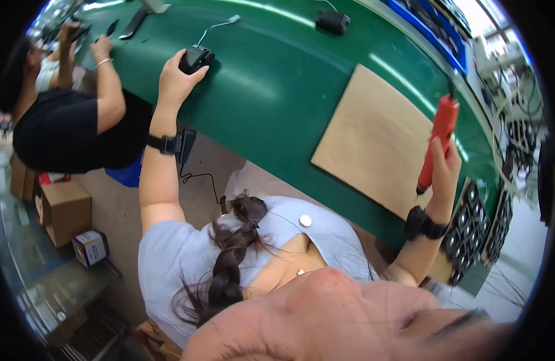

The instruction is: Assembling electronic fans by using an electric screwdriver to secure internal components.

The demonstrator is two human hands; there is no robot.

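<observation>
Left hand [176,79], black device [199,58]; right hand [445,169], red screwdriver [444,119]

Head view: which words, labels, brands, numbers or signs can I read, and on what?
No text can be read.
White-and-blue carton: markings too small and blurred.
Red electric screwdriver, in the right hand: none readable.
Black device, in the left hand: none readable.

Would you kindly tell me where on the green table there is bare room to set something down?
Bare green table lies between the black device in the left hand and the tan board, whose middle is also bare. The right side is crowded: the right hand holds a red tool near rows of round black parts.
</observation>
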